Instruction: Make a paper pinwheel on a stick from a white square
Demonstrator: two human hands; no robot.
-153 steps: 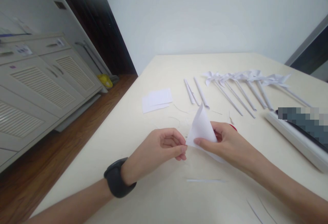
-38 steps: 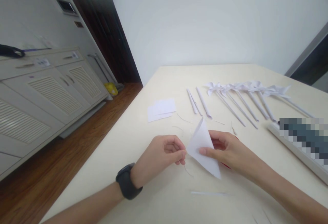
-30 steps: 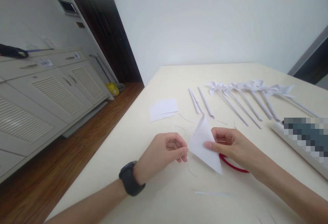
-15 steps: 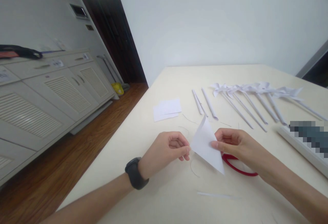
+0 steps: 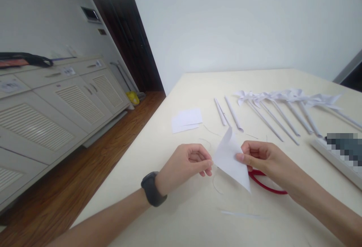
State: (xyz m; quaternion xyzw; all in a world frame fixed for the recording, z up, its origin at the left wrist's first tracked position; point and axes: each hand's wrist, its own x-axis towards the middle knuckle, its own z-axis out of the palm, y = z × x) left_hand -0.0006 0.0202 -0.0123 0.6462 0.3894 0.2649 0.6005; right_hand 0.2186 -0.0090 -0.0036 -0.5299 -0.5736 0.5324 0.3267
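Note:
A white sheet of paper [image 5: 231, 160] with a curled upper corner is held up above the table. My right hand [image 5: 260, 158] pinches its right side, thumb in front and fingers behind. At the paper's left corner, my left hand [image 5: 195, 160] is closed in a pinch, the corner at its thumb and fingertip. Red-handled scissors [image 5: 268, 188] lie beneath my right hand, with their blades hidden. A thin curved wire [image 5: 216, 184] rests on the table under the paper, and a narrow white strip [image 5: 240, 214] lies nearer to me.
Several paper pinwheels [image 5: 271, 98] on rolled sticks lie at the back right. Rolled paper tubes [image 5: 234, 114] are left of them, then flat paper pieces [image 5: 188, 118]. A white box [image 5: 336, 160] with a blurred-out top stands right. Cabinets [image 5: 76, 107] line the left wall.
The whole view has shifted slightly, so things sit a little further right. Both hands keep their hold on the paper, with almost no movement relative to it.

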